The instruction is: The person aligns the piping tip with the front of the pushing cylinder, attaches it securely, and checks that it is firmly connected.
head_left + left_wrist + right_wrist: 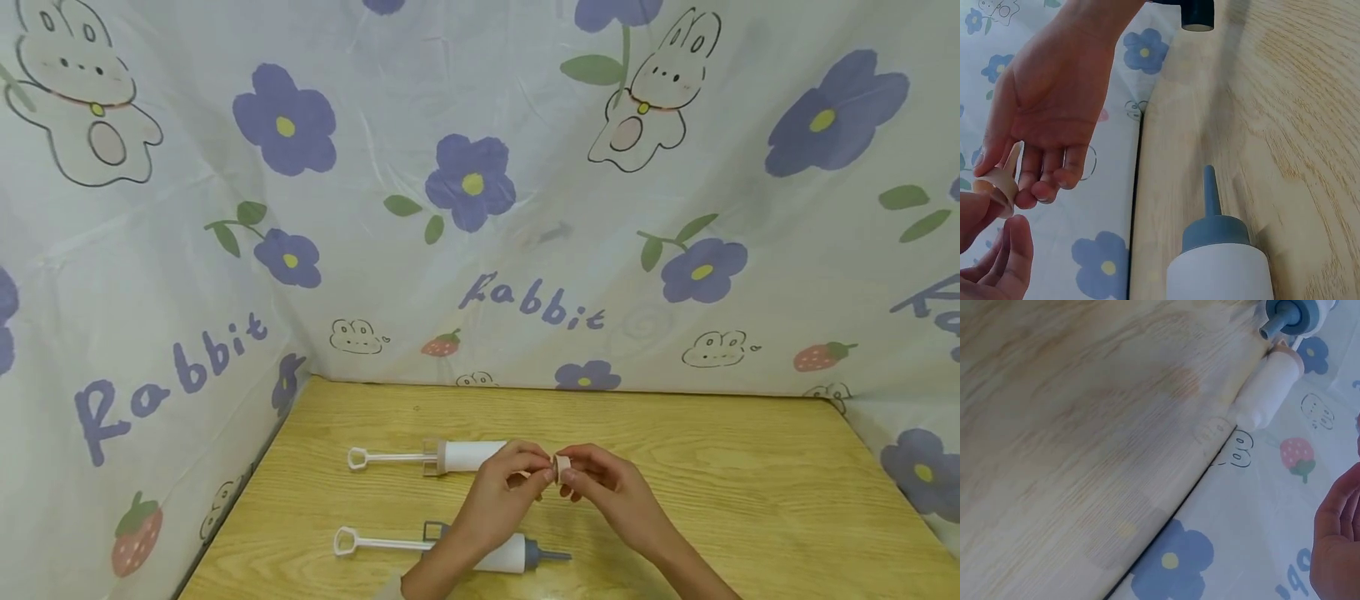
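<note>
Left hand (501, 492) and right hand (618, 500) pinch between them a beige tapered plastic nozzle (563, 469), likely light, stiff, best held by its rim.

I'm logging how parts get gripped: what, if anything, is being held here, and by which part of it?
A beige nozzle cap, pinched by the left hand and the right hand around its wide end, not its slim spout.

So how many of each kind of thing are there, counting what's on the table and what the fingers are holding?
Plunger tubes: 2 (beige-trimmed tube, blue-trimmed tube)
Loose nozzles: 1 (beige nozzle)
Total: 3
</note>
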A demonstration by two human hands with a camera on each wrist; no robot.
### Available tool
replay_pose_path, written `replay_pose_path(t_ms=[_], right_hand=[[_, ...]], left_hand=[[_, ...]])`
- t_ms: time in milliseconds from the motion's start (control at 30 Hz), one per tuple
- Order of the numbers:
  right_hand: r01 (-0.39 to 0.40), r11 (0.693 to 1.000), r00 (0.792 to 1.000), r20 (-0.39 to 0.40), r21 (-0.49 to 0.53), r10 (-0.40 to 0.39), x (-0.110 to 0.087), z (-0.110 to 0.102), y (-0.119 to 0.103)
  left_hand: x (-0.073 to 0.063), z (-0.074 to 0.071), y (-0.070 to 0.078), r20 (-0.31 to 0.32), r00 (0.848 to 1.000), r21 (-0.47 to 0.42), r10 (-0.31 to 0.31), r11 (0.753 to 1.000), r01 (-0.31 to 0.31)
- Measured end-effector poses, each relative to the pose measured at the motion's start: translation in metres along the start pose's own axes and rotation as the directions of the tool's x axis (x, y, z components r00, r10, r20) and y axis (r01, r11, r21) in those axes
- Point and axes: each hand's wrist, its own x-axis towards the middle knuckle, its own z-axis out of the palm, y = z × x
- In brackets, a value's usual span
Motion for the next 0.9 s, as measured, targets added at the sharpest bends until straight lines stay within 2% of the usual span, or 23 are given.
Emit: replay_pose_path(t_ms=[167,300,667,733,800,833,867,900], right_hand=[[-0.013,1.0,1.0,-0.005,0.025,0.013,0.0,0.001,-0.001],[-0.039,0.998,0.999,-0.024,0.043,0.04,0.0,0.001,-0.001],[0.018,0.994,0.999,-0.032,0.112,-0.015,0.0,0.001,0.004],[0.006,0.992,0.999,-0.038,0.125,-0.001,0.0,0.0,0.003],[-0.014,0.99,0.999,-0.04,0.138,0.02,0.0,0.0,0.003],[-0.025,0.989,0.999,-0.038,0.146,0.031,-0.001,-0.001,0.003],[-0.037,0.988,0.998,-0.036,0.153,0.042,-0.001,-0.002,0.003],[-0.045,0.987,0.998,-0.034,0.157,0.051,-0.002,-0.003,0.003]], left_hand=[[0.0,0.0,0.0,0.074,0.997,-0.033,0.003,0.999,-0.001],[0.001,0.0,0.0,0.105,0.994,-0.059,0.004,0.998,0.002],[0.004,-0.005,-0.002,0.038,0.999,-0.069,0.016,0.998,-0.013],[0.007,-0.011,-0.001,0.027,0.999,-0.013,0.02,1.0,-0.02],[0.011,-0.021,-0.001,0.029,0.999,0.128,0.029,0.991,-0.033],[0.014,-0.027,-0.002,0.041,0.999,0.228,0.03,0.973,-0.038],[0.016,-0.033,-0.002,0.055,0.998,0.337,0.028,0.94,-0.045],[0.02,-0.04,-0.003,0.075,0.997,0.445,0.026,0.894,-0.057]])
